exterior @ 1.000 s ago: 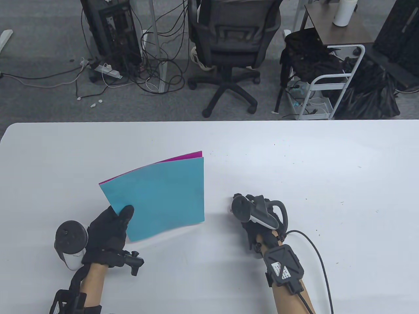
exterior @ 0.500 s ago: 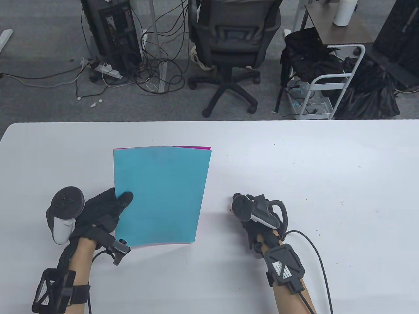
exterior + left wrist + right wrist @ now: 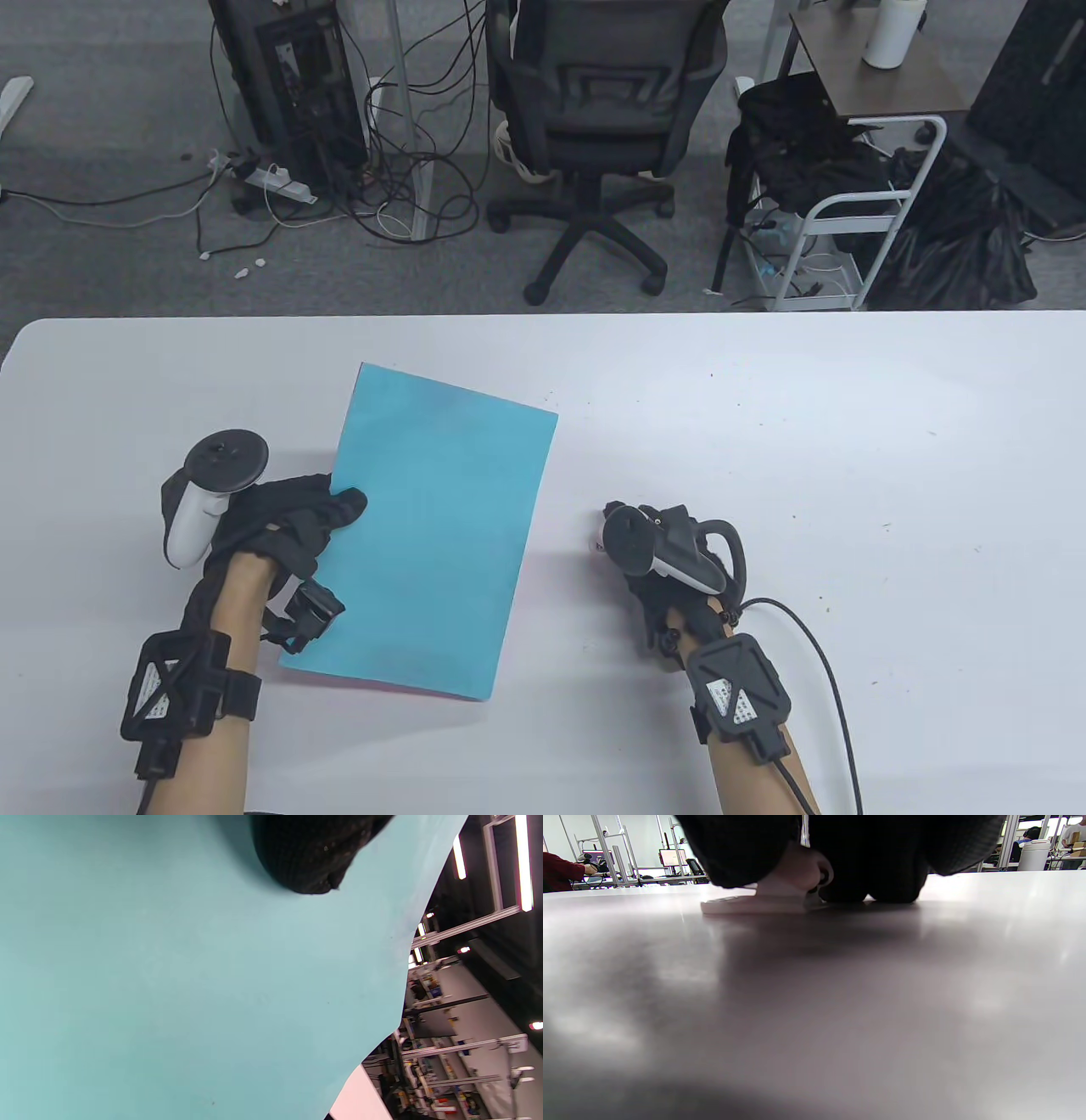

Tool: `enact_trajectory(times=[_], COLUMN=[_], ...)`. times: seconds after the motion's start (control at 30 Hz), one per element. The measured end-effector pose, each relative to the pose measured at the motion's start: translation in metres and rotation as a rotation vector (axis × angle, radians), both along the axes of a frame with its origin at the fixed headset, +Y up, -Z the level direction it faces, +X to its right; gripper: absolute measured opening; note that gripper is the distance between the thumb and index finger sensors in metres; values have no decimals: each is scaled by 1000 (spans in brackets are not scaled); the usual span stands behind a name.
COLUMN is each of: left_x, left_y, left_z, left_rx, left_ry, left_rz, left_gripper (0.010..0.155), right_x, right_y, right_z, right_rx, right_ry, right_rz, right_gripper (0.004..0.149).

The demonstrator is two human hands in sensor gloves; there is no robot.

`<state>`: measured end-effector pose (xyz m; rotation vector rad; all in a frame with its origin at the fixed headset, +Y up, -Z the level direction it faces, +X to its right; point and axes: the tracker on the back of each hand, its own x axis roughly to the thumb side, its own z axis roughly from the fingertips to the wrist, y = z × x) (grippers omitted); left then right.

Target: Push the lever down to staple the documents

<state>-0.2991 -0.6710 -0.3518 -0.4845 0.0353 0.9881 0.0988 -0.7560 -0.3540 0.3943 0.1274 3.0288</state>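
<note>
On the white table [image 3: 764, 424], left of centre, the left hand [image 3: 280, 526] grips the left edge of the blue document stack [image 3: 433, 526], thumb on top; a pink sheet edge shows beneath its near edge. To the right, well apart, the right hand [image 3: 670, 569] curls over a pale stapler [image 3: 768, 897] standing on the tabletop, fingers on top of it.

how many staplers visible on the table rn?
1. A small white plastic stapler sits on the white table under the right hand; the table view shows only a sliver. None visible near the blue paper sheets.
</note>
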Motion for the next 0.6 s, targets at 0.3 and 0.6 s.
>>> enact_trajectory(times=[0.3,0.6], left_x=[12,30], left_y=[-21,-39], left_z=[-10,-16], left_rx=[-179,-293], left_ry=[-32,-123], left_rz=[-80,-108], left_gripper=[41,41], right_x=[0,1], right_y=[0,0], right_z=[0,0], right_rx=[-5,-9], right_ry=[-1,-1], right_rz=[-2,-4], right_gripper=[60,60])
